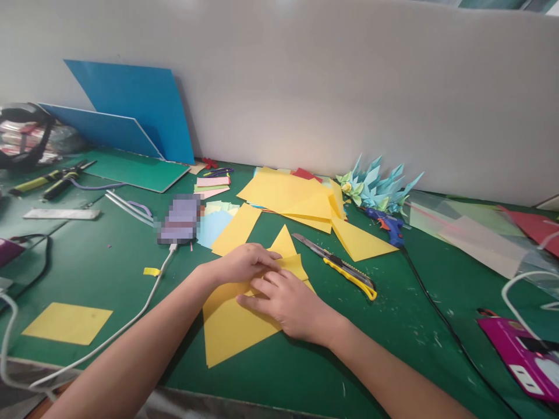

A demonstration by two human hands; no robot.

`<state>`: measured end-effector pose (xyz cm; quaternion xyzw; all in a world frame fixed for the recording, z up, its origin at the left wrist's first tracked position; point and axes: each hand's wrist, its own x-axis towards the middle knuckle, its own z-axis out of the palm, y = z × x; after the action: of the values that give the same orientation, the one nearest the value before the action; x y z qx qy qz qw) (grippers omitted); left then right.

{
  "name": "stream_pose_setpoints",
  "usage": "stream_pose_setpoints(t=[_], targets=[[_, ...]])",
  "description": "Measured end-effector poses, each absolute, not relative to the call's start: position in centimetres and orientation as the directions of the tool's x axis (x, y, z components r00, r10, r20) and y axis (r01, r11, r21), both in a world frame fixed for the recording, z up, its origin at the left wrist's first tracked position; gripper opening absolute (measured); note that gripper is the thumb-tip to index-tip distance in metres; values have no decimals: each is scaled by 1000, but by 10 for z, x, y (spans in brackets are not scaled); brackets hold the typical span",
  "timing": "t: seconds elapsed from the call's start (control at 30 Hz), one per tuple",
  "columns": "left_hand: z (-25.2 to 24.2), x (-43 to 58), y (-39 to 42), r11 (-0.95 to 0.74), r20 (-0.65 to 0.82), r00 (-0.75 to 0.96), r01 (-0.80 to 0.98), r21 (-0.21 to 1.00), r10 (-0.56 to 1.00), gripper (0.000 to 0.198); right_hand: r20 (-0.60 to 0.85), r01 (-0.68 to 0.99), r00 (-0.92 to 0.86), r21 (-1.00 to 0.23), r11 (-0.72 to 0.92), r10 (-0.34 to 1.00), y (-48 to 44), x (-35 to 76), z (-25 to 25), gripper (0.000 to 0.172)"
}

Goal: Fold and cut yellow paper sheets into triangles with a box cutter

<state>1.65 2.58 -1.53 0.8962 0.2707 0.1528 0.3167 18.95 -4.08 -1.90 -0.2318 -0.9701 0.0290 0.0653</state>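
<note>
A folded yellow paper sheet [236, 329] lies on the green table [375, 349] in front of me, with a pointed flap toward the wall. My left hand [242, 263] presses down on its upper part, fingers curled flat against the fold. My right hand [288, 302] lies on the sheet just below, fingers stretched leftward along the crease. Both hands touch the paper and each other's fingertips nearly meet.
A yellow utility knife [345, 269] lies right of the hands. A stack of yellow sheets [292, 198], blue origami [379, 187], a blue glue gun [388, 226], a phone with white cable [180, 220], blue boards [131, 110], a loose yellow square [67, 323] and a magenta box [524, 355] surround them.
</note>
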Motion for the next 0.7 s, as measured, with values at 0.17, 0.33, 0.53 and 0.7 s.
stream_pose_setpoints(t=[0.17,0.33,0.53,0.7], targets=[[-16,16,27,-648,71,801,425,632,594,29,97,505,-849,-138,852,519,-46,200,-19,44],[-18,16,27,-627,44,782,464,626,622,27,149,588,-779,-167,791,610,-50,222,-19,40],[-11,18,25,-584,-21,775,493,645,632,21,253,637,-710,-170,752,658,-49,248,-25,45],[-7,18,23,-561,-84,748,563,607,659,26,297,656,-682,-156,739,668,-54,258,-33,51]])
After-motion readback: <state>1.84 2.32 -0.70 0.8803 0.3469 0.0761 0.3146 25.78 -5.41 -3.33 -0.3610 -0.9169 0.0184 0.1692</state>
